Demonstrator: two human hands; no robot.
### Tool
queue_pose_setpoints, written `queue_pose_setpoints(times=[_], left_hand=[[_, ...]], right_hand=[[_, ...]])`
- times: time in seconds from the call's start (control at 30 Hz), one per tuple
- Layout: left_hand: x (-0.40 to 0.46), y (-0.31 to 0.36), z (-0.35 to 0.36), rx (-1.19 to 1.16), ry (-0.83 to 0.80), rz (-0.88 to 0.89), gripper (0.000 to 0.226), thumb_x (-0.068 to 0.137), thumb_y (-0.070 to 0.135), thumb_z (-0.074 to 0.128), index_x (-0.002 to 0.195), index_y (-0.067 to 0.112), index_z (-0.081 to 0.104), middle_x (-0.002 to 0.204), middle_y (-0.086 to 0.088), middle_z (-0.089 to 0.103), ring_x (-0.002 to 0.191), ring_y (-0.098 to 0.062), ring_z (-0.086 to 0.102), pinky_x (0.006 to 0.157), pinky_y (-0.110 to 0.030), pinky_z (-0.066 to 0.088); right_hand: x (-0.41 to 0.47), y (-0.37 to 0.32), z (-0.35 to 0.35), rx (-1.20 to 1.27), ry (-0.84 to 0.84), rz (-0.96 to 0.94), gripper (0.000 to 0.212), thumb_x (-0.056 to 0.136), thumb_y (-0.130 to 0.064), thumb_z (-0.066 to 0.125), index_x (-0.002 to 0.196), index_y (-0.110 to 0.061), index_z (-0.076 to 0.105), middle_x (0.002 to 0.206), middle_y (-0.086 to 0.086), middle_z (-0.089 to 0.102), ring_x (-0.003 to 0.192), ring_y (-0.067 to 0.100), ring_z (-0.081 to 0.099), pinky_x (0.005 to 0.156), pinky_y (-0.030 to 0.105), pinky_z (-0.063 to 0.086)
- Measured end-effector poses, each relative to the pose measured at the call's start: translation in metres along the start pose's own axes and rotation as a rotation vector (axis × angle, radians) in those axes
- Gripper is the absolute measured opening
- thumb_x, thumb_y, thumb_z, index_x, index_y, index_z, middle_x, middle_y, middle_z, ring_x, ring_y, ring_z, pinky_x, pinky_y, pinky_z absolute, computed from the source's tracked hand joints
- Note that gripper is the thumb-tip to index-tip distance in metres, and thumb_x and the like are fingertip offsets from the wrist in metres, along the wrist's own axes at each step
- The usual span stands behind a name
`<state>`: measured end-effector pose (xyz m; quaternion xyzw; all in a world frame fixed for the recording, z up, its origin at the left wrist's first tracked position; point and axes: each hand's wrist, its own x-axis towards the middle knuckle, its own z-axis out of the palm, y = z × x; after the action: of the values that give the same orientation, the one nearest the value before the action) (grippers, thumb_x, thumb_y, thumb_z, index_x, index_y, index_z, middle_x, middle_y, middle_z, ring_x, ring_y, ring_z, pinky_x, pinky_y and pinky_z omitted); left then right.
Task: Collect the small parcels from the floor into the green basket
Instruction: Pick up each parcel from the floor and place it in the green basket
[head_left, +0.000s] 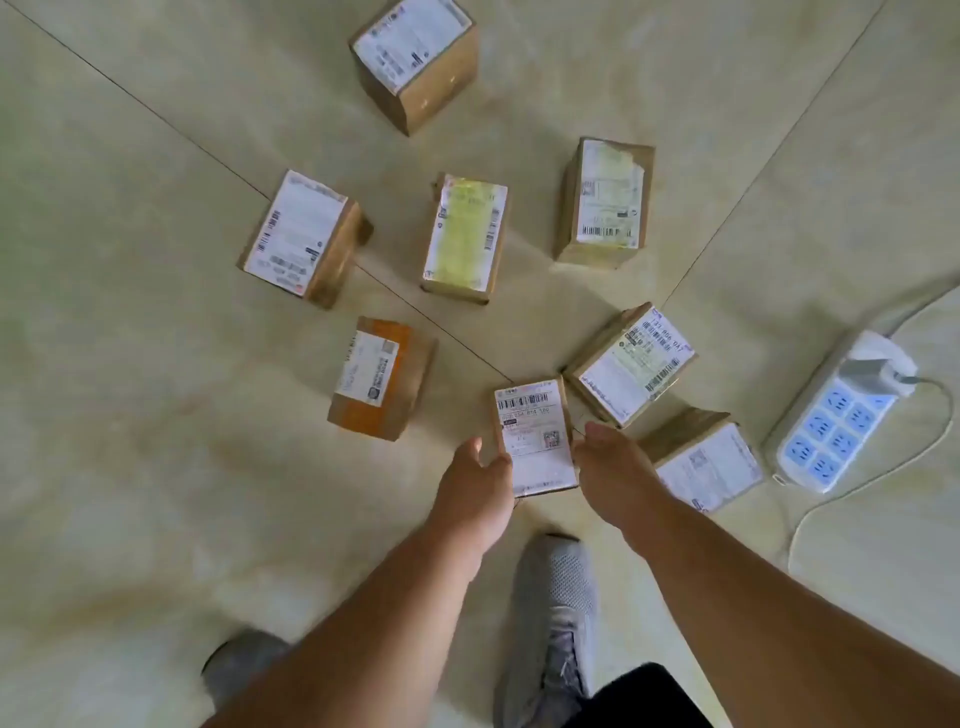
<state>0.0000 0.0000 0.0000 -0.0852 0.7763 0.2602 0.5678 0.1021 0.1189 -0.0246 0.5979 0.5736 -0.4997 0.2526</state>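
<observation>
Cardboard parcel (535, 436) on floor | between both hands | left hand (480, 480), right hand (613, 467) fingers spread, flanking

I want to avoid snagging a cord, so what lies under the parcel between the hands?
Only pale floor tile shows around the parcel between the left hand and right hand. Its underside is hidden. The power strip and cable lie apart, to the right.
</observation>
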Motion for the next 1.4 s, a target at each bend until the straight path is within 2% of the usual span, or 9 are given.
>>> queue_pose_setpoints(times=[0.17, 0.33, 0.4, 0.57, 0.77, 0.9, 1.07, 1.23, 1.4], left_hand=[[0.030, -0.004, 0.019, -0.043, -0.046, 0.048, 0.025, 0.099, 0.014, 0.047, 0.115, 0.022, 0.065, 0.117, 0.001, 0.071, 0.097, -0.018, 0.063, 0.065, -0.019, 0.041], [-0.015, 0.002, -0.004, -0.047, -0.054, 0.053, 0.031, 0.097, 0.014, 0.047, 0.119, 0.026, 0.065, 0.112, 0.008, 0.070, 0.099, -0.013, 0.064, 0.067, -0.015, 0.043], [-0.049, 0.010, -0.024, -0.058, -0.061, 0.056, 0.032, 0.097, 0.015, 0.047, 0.119, 0.029, 0.065, 0.113, 0.010, 0.071, 0.099, -0.010, 0.066, 0.069, -0.016, 0.045], [-0.145, 0.040, -0.096, -0.097, -0.015, 0.096, 0.031, 0.096, 0.020, 0.047, 0.119, 0.033, 0.064, 0.114, 0.012, 0.072, 0.102, -0.012, 0.067, 0.085, -0.029, 0.053], [-0.272, 0.077, -0.221, -0.234, 0.055, 0.126, 0.039, 0.086, 0.010, 0.048, 0.111, 0.032, 0.069, 0.105, 0.014, 0.075, 0.096, -0.010, 0.069, 0.072, -0.023, 0.048], [-0.353, 0.077, -0.316, -0.324, 0.096, 0.184, 0.042, 0.078, 0.013, 0.048, 0.107, 0.033, 0.071, 0.101, 0.014, 0.077, 0.094, -0.013, 0.071, 0.080, -0.029, 0.055], [-0.434, 0.055, -0.423, -0.426, 0.163, 0.258, 0.047, 0.076, 0.017, 0.048, 0.114, 0.032, 0.070, 0.107, 0.012, 0.077, 0.098, -0.012, 0.072, 0.084, -0.031, 0.055], [-0.485, 0.026, -0.502, -0.546, 0.217, 0.288, 0.041, 0.092, 0.010, 0.046, 0.117, 0.032, 0.069, 0.111, 0.013, 0.077, 0.102, -0.011, 0.072, 0.076, -0.024, 0.052], [-0.500, 0.012, -0.558, -0.640, 0.278, 0.276, 0.040, 0.094, 0.009, 0.046, 0.117, 0.031, 0.070, 0.113, 0.014, 0.077, 0.104, -0.011, 0.070, 0.081, -0.025, 0.049]], right_hand=[[0.025, 0.004, 0.017, 0.011, -0.010, 0.043, 0.038, 0.093, -0.019, 0.038, 0.112, -0.027, 0.069, 0.098, -0.003, 0.073, 0.077, 0.017, 0.063, 0.061, 0.027, 0.047], [-0.029, -0.014, 0.005, -0.051, -0.024, 0.038, 0.040, 0.082, -0.029, 0.036, 0.103, -0.042, 0.069, 0.092, -0.009, 0.075, 0.073, 0.020, 0.065, 0.061, 0.037, 0.052], [-0.068, -0.037, -0.005, -0.051, -0.064, 0.025, 0.034, 0.092, -0.022, 0.036, 0.098, -0.043, 0.063, 0.097, -0.001, 0.075, 0.070, 0.019, 0.059, 0.054, 0.029, 0.046], [-0.172, -0.114, -0.024, -0.113, -0.104, -0.071, 0.039, 0.099, -0.019, 0.033, 0.116, -0.031, 0.065, 0.109, 0.005, 0.073, 0.079, 0.020, 0.060, 0.057, 0.028, 0.043], [-0.318, -0.237, -0.022, -0.183, -0.154, -0.224, 0.043, 0.099, -0.009, 0.034, 0.118, -0.024, 0.069, 0.113, 0.001, 0.073, 0.092, 0.014, 0.064, 0.065, 0.021, 0.045], [-0.419, -0.309, 0.004, -0.180, -0.165, -0.314, 0.043, 0.099, -0.012, 0.037, 0.116, -0.030, 0.072, 0.114, -0.003, 0.075, 0.101, 0.014, 0.068, 0.080, 0.022, 0.052], [-0.538, -0.382, 0.052, -0.191, -0.239, -0.455, 0.042, 0.097, -0.005, 0.041, 0.103, -0.034, 0.071, 0.097, -0.011, 0.074, 0.085, -0.005, 0.064, 0.055, 0.001, 0.043], [-0.600, -0.428, 0.112, -0.248, -0.295, -0.539, 0.041, 0.097, -0.006, 0.044, 0.096, -0.034, 0.074, 0.099, -0.004, 0.079, 0.080, 0.009, 0.071, 0.054, 0.009, 0.047], [-0.618, -0.470, 0.159, -0.343, -0.341, -0.574, 0.043, 0.093, -0.008, 0.043, 0.104, -0.036, 0.073, 0.107, -0.006, 0.078, 0.094, 0.011, 0.073, 0.076, 0.019, 0.058]])
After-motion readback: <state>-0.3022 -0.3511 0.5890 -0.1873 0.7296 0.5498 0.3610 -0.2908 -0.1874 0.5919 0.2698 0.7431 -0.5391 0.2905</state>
